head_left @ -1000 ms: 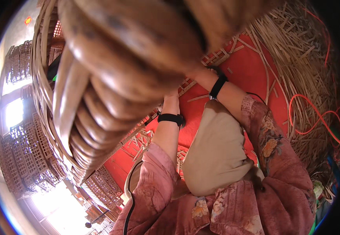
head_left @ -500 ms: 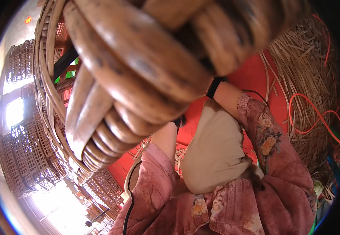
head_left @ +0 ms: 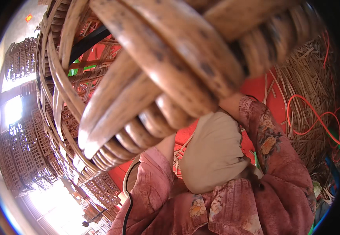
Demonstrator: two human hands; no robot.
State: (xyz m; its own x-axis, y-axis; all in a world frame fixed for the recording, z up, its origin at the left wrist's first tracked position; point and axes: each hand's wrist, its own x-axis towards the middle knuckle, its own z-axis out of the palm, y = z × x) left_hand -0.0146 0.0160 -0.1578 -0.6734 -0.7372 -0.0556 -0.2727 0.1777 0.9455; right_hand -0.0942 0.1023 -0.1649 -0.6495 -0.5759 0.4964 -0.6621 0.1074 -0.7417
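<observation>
A brown woven wicker basket fills the upper part of the view. Its thick braided rim is very close and blurred at the top. My left forearm, in a pink flowered sleeve, goes up behind the rim, and the left hand is hidden there. From the right, my right forearm reaches behind the same rim, and its hand is hidden too. Whether either hand grips the basket cannot be seen. Inside the basket's open weave, a dark flat bar shows.
Beige cloth covers my knee. A red surface lies below, with loose strips on it. At the right are a heap of pale strips and an orange cord. Stacked lattice-woven pieces stand at the left by bright windows.
The basket has shifted to the right and turned slightly, showing more of its inside weave. Its rim now covers the black band on my right wrist. My forearms have barely moved.
</observation>
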